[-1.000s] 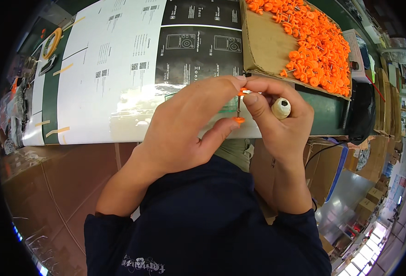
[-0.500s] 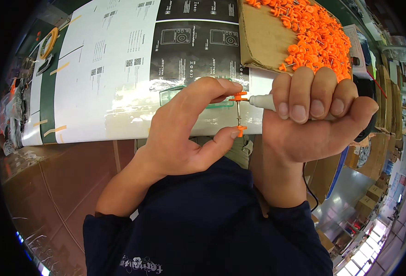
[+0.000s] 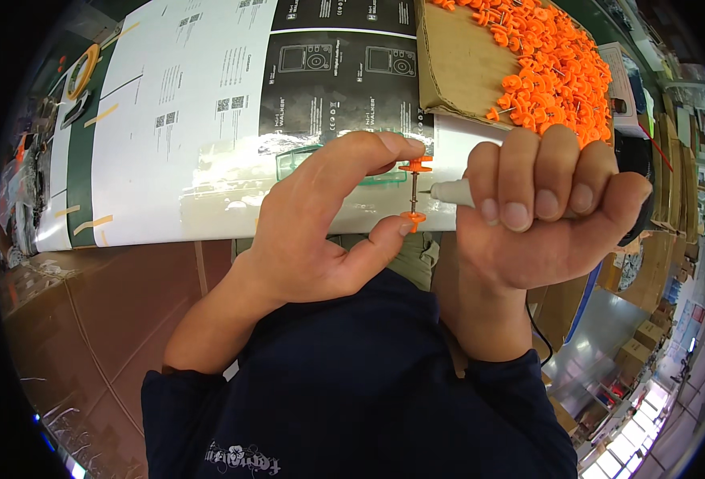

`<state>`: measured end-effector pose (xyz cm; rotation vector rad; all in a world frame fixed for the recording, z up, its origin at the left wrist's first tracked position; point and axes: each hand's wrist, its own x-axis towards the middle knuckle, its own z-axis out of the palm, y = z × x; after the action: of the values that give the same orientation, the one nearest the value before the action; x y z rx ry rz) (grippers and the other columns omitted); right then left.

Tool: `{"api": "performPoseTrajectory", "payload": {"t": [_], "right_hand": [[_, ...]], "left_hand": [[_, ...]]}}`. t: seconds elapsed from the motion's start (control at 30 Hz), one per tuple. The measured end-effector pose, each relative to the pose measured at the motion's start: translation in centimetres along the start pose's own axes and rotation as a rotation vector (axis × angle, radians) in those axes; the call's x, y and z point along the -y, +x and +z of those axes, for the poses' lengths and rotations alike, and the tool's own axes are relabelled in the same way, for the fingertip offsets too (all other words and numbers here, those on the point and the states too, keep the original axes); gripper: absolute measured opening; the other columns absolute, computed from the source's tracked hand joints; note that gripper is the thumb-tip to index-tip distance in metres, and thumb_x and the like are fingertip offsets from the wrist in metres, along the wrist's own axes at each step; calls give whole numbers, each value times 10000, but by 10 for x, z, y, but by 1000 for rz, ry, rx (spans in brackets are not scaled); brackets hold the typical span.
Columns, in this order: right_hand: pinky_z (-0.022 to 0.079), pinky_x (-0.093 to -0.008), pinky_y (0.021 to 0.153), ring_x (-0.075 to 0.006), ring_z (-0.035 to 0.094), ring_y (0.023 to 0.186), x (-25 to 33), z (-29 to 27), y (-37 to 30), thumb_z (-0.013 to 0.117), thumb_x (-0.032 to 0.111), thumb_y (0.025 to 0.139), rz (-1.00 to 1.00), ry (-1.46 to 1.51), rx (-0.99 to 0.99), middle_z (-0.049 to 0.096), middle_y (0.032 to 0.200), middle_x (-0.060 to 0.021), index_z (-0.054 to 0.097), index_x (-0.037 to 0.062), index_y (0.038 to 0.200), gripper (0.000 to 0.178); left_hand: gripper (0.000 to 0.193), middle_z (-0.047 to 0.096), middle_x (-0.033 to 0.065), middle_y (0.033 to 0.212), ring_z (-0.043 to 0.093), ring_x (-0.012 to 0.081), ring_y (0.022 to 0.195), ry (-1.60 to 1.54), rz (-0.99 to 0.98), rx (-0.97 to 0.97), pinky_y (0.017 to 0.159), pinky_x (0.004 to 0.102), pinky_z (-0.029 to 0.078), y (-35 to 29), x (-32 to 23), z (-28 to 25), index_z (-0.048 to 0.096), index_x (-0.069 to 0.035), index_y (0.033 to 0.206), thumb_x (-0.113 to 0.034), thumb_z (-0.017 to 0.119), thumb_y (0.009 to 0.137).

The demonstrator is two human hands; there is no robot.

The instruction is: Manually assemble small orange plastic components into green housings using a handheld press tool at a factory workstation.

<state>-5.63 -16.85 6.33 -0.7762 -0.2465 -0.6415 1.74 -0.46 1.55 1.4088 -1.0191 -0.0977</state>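
My left hand [image 3: 308, 219] pinches a small wheel-and-axle piece [image 3: 415, 190] lengthwise between forefinger and thumb. It has a thin metal shaft with an orange plastic wheel at each end, and it stands nearly upright in the picture. My right hand [image 3: 548, 203] is closed, palm up, around a white tube-like tool [image 3: 451, 192] with a thin pointed tip. Most of that tool is hidden by the fingers. Its tip points left at the shaft, just below the upper wheel, with a small gap between them. Under my left hand lies a clear green plastic case [image 3: 292, 164].
A cardboard box [image 3: 464, 68] with many orange wheel pieces [image 3: 556, 72] stands at the far right. Printed white and black sheets [image 3: 208, 104] cover the table. A tape roll [image 3: 85, 72] lies far left. Behind my right hand is a dark round object [image 3: 638, 207].
The white tool's tip has moved from the upper orange wheel to slightly below it, apart from the piece. My left hand keeps its pinch, and the piece has tilted a little.
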Motion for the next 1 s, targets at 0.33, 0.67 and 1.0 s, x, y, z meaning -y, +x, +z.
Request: {"api": "performPoseTrajectory", "payload": {"t": [0.33,0.67,1.0], "right_hand": [[412,-301,491,-146,518,556,-1,-14,-13,334,397,1115,76,26,-40,491,659,-13,460,157,767,442],[383,-291,456,-138,482,497,-9,-20,-18,338,389,1115,137,-51,-160,474,633,-7,457,165,762,435],[345,-288,419,-140,428,451,-41,-30,3,330,400,1092,26,-140,-207,454,587,-8,430,168,696,469]], "left_hand": [[544,686,87,1201,673,246,1061,312,92,77,932,363,520,-3,10,1,594,-28,1267,-17,745,745],[518,673,68,1130,655,242,1059,605,45,110,1029,398,440,0,23,8,576,-44,1248,-19,730,755],[511,659,50,1143,646,219,1022,557,-38,148,984,367,433,4,22,2,573,-45,1242,-29,736,758]]}}
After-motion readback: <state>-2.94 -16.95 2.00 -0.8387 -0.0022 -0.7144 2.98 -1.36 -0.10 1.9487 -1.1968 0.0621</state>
